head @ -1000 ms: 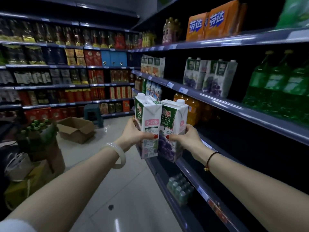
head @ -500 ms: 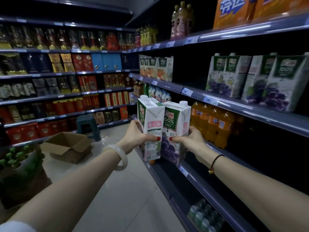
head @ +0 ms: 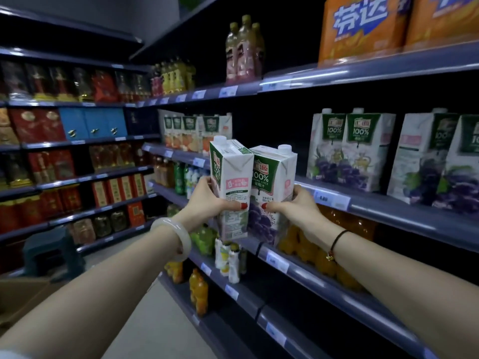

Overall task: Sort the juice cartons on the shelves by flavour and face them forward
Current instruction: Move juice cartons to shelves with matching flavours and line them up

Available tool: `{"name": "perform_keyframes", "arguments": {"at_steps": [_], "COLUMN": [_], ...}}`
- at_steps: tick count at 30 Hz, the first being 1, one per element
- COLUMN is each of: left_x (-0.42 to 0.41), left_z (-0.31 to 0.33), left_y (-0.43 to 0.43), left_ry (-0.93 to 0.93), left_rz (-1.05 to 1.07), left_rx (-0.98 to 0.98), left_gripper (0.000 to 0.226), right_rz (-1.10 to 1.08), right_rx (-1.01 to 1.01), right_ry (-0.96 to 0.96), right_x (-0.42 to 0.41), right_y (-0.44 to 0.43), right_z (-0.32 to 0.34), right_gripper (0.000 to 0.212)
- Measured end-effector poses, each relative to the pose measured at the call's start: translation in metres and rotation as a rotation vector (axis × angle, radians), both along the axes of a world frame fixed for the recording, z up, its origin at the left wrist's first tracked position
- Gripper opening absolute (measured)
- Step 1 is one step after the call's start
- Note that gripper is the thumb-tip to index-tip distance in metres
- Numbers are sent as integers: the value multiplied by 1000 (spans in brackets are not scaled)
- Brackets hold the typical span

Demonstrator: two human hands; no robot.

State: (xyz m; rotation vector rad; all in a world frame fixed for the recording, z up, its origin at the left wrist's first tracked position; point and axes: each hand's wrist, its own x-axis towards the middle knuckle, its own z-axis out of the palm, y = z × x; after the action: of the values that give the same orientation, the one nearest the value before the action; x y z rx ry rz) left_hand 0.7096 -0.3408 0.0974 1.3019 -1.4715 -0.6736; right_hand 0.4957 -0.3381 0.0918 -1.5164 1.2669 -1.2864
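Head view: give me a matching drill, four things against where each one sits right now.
Things:
1 carton pair
2 shelved cartons
3 orange boxes
4 orange bottles

Places:
A upper shelf
B shelf under the middle one
C gripped by left hand and right hand
D middle shelf

Pairs: 1-C, 2-D, 3-A, 4-B.

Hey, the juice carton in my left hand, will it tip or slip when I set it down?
The carton is tall and narrow, so a nudge near the top would probably tip it. Its sides show no denting under the left hand, so it is likely stiff and fairly heavy. Its glossy face may slip a little.
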Motion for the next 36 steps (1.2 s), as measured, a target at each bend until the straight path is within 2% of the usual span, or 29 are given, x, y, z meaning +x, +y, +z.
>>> {"name": "perform_keyframes", "arguments": {"at_steps": [6,18,25,33,36], "left_x": [-5,-5,-5,-34,-47], "left_z": [29,66,69,57,55], "left_y": [-99,-230,-291,-338,-352], "left_ry": [37,121,105,122,154], "left_rz": [-113,-378,-553,-649,-669], "left_rx": [-81,-262,-270,-253,-207], "left_gripper": [83,83,87,87,81], "right_rz": [-165,-410,-620,-741,-772], "right_rx": [-105,-222,-249,-212,-182], "right_ry": [64,121,113,132,155], "right_x": [0,15,33,25,16], "right_y": [-70,-145,-176,-201,-213], "right_z": [37,78,71,65,68], "right_gripper": [54,52,57,59,56]}}
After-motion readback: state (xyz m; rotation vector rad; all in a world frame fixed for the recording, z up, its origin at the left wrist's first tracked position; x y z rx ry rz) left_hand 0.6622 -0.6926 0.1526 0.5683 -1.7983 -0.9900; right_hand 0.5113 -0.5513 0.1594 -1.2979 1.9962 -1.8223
